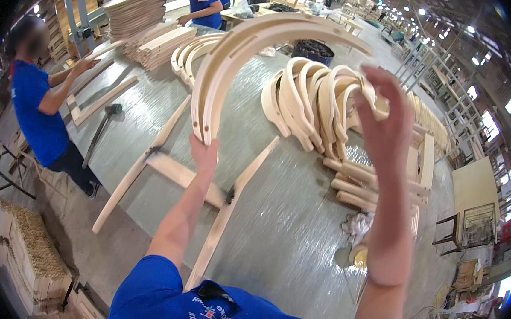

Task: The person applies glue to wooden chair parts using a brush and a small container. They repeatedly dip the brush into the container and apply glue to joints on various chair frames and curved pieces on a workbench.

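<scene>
Head view: broadest of all is the grey table (289, 222), its sheen suggesting a slick top on which bare wood could slide. Above it hangs the curved wooden arc (233, 48), pale and slotted along its face, apparently two bands side by side; whether they are joined I cannot tell. It looks stiff and only moderately heavy, but its long sweep probably twists the wrist when carried from one end. Below lies an H-shaped wooden frame (173, 171), and to the right a row of similar curved parts (308, 100) leans together on the table, near some rounded wooden bars (350, 172).

The left hand (205, 155) is wrapped around the arc's lower end — a firm hold, though far from its balance. The right hand (385, 116), blurred, is raised near the opposite tip with its fingers spread loosely, seemingly grasping nothing. A second grip partway along the bend should steady it best; the thin tip seems likelier to chip — better spared any knocks.
</scene>
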`<move>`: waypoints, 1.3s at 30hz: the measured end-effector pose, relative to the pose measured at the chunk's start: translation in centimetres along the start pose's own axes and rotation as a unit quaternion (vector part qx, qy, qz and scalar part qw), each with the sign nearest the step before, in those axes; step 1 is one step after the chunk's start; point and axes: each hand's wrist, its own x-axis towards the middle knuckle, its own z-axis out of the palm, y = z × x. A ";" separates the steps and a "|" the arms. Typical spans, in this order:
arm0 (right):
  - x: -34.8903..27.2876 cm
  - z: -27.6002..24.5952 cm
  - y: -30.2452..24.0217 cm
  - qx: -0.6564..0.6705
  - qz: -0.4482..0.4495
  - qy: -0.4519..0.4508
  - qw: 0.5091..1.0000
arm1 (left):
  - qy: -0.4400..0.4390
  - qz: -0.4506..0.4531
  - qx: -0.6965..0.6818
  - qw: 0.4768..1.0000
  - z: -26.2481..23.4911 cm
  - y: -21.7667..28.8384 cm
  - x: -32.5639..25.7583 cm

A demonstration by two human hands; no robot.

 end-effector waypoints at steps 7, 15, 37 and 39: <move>-12.0 1.4 7.4 0.190 0.321 -0.068 0.925 | 0.154 -0.065 0.111 0.980 12.7 -5.2 15.6; -30.9 -12.1 8.5 0.124 0.627 0.043 0.768 | -0.001 -0.148 0.418 0.896 16.0 -9.4 26.3; -76.7 -35.3 -46.4 -0.461 0.855 0.239 0.009 | -0.661 0.536 0.134 0.509 9.6 13.3 -34.1; -80.3 -33.6 -50.5 -0.380 0.894 0.234 -0.030 | -0.711 0.516 0.122 0.462 5.7 15.0 -40.6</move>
